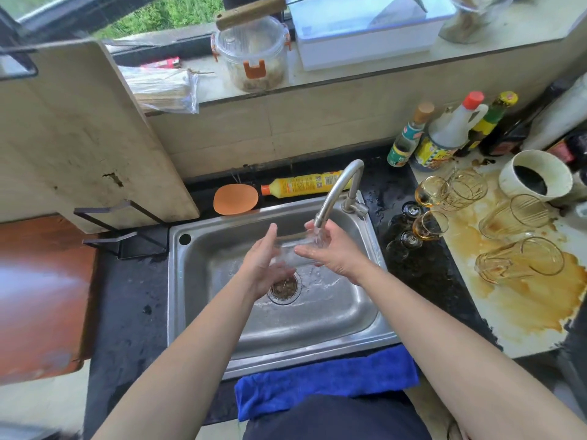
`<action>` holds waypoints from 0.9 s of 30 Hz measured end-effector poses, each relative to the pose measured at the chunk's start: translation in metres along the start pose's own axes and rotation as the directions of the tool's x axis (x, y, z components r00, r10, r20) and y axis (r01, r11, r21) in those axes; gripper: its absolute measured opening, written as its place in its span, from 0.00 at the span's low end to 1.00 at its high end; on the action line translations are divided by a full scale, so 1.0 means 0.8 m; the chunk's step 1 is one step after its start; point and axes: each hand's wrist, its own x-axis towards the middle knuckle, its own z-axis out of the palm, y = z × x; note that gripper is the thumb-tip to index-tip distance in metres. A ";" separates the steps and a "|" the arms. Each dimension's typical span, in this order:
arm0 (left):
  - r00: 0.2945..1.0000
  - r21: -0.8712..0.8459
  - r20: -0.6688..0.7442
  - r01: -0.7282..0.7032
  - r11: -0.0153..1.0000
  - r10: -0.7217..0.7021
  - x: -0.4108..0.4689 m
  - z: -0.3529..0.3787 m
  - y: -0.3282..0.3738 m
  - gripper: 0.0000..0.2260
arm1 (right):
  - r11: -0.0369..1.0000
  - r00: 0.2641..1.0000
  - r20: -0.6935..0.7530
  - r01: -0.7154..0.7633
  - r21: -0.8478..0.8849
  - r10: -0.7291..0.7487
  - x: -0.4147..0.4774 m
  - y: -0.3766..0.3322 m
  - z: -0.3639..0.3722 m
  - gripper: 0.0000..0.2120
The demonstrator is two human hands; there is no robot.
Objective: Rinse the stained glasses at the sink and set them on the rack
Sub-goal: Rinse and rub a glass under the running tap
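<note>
Both hands held one clear glass (293, 254) on its side over the sink (365, 309), the left hand (265, 265) cupped open against one end, the right hand (330, 250) curled round the other under water running from the tap (338, 188); it looked nearly colourless and blurred. To the right, on the surface (521, 325) spread with brown stains, lay three tall tipped-over amber-tinted glasses (517, 260), and about three smaller stained ones (430, 225) stood nearer the sink, their count unclear.
</note>
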 end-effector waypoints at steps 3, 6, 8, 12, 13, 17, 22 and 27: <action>0.986 0.050 -0.079 -0.145 0.988 0.149 0.004 0.007 -0.010 0.22 | 0.997 0.999 -0.028 -0.033 0.067 0.035 0.001 -0.009 0.004 0.32; 0.958 0.103 -0.061 -0.274 0.956 0.281 0.001 0.013 -0.015 0.22 | 0.944 0.960 -0.032 -0.266 0.195 0.277 0.008 -0.013 0.005 0.33; 0.937 0.141 -0.037 -0.340 0.930 0.348 -0.001 0.015 -0.016 0.25 | 0.807 0.886 0.088 -0.453 0.379 0.456 0.007 -0.013 0.000 0.28; 0.947 0.145 0.004 -0.318 0.937 0.321 -0.001 0.018 -0.014 0.35 | 0.794 0.886 0.088 -0.449 0.410 0.456 -0.008 -0.008 -0.008 0.21; 0.956 0.125 0.011 -0.292 0.948 0.293 -0.001 0.021 -0.014 0.36 | 0.824 0.905 0.030 -0.399 0.402 0.424 -0.010 -0.005 -0.008 0.22; 0.987 0.095 0.091 -0.142 0.985 0.133 -0.001 0.038 -0.012 0.27 | 0.955 0.961 -0.153 -0.191 0.227 0.229 -0.021 0.009 -0.016 0.30; 0.992 0.060 0.115 0.049 0.997 -0.055 -0.005 0.057 -0.008 0.27 | 0.998 0.982 -0.182 0.048 -0.029 -0.052 -0.045 0.012 -0.039 0.26; 0.996 0.072 0.089 -0.007 0.997 0.001 -0.003 0.073 -0.007 0.25 | 0.981 0.987 -0.159 0.024 0.190 0.007 -0.058 0.021 -0.048 0.25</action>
